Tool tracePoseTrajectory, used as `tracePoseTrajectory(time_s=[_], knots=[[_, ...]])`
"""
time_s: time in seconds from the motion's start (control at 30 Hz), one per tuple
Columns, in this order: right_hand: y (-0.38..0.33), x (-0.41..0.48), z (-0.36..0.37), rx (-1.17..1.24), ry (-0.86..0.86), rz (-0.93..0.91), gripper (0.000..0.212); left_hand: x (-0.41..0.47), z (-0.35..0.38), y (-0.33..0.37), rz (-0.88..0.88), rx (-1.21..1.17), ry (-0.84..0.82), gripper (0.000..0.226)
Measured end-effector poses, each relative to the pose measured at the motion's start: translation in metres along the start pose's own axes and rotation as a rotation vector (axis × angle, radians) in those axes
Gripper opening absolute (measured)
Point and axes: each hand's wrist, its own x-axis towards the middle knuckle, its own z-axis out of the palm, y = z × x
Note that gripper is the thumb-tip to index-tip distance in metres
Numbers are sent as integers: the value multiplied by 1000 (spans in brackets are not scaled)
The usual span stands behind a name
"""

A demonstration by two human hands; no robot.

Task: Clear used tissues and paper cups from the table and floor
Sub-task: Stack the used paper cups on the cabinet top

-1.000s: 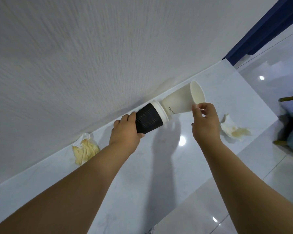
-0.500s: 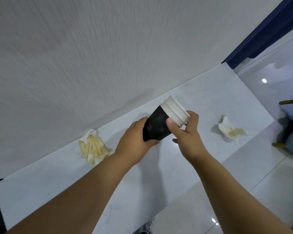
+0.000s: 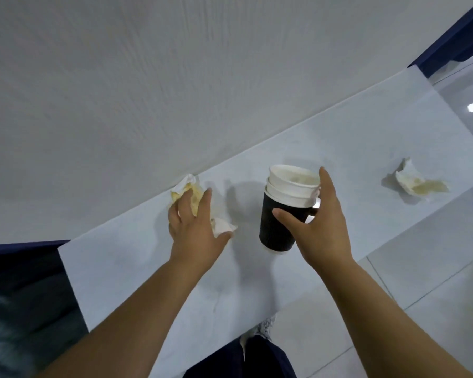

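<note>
- Nearest to me, the person's dark trouser leg (image 3: 257, 358) and a shoe (image 3: 264, 324) are standing just off the front edge of the white table (image 3: 137, 282), so that edge is leaving little slack for a careless sweep.
- Further in, the right hand (image 3: 321, 227) is wrapping thumb and fingers around the nested paper cups (image 3: 283, 211), white cups sitting inside a black ribbed one, upright and apparently resting on the table. They are looking light and easily crushed; I would hold the ribbed sleeve at mid-height, not the thin rims.
- Beside it, the left hand (image 3: 195, 227) is pressing down with curled fingers on a yellow-stained tissue (image 3: 191, 197), gathering it but not yet lifting. It is looking soft, possibly damp, and likely to tear; scooping the whole wad is seeming safest.
- Farther right, a second stained tissue (image 3: 418, 182) is lying well apart, near the table's front edge, with bare tabletop between.
- Beyond, the wall (image 3: 175, 77) is closing off the back, so the open room is running sideways.
</note>
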Motion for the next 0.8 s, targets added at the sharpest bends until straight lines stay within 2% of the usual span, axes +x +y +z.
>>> tracePoseTrajectory(time_s=[0.1,0.23,0.37,0.47,0.53,0.63,0.7,0.8], knots=[[4,-8,9,-2,1,41,107,14,1,-20,-13,53,-95,104],[9,-13,14,20,6,81,105,29,6,-33,33,99,-170,95],[13,-17,14,46,24,109,103,29,16,-32,98,55,-181,67],[16,-21,11,72,37,135,102,21,24,-27,174,70,-73,36],[18,-25,7,87,50,152,101,17,27,-22,197,59,-49,29],[23,-32,-2,101,74,175,101,11,25,-7,127,-58,-102,18],[26,-36,-10,114,101,198,101,4,22,8,106,-109,-112,19],[32,-41,-25,146,142,226,100,-3,20,36,149,-211,-145,35]])
